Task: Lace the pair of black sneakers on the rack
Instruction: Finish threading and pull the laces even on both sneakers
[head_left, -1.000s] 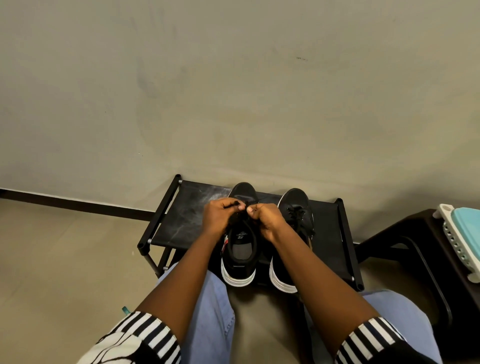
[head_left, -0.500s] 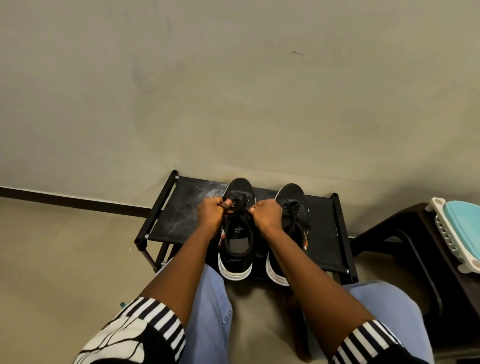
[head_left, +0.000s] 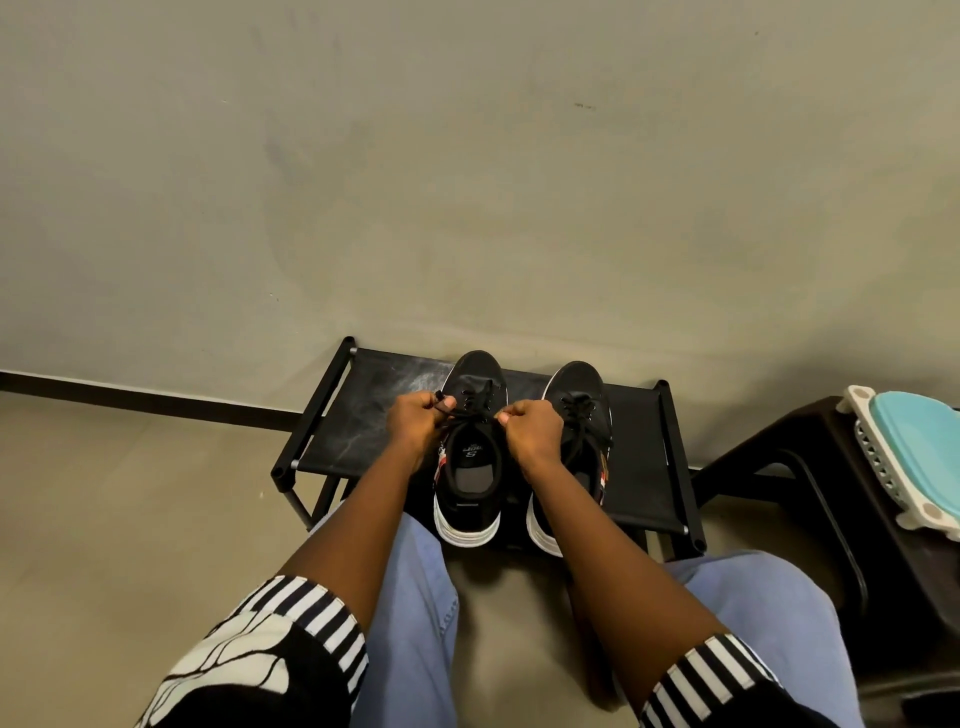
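Two black sneakers with white soles stand side by side on a low black rack (head_left: 363, 431), toes toward the wall. Over the left sneaker (head_left: 471, 467) my left hand (head_left: 415, 423) pinches one end of its black lace (head_left: 467, 413), and my right hand (head_left: 532, 428) pinches the other end. The lace runs taut between the two fists, across the shoe's upper eyelets. The right sneaker (head_left: 582, 400) has its lace threaded and lying loose, and my right wrist partly hides it.
A grey wall rises right behind the rack. A dark plastic stool (head_left: 852, 467) stands at the right and carries a white basket with a teal lid (head_left: 919, 447). My knees in light blue trousers sit just before the rack. Beige floor lies at the left.
My hands have drawn apart sideways over the left sneaker, pulling the lace ends outward and tightening it. The camera has tilted slightly, shifting the rack lower in view.
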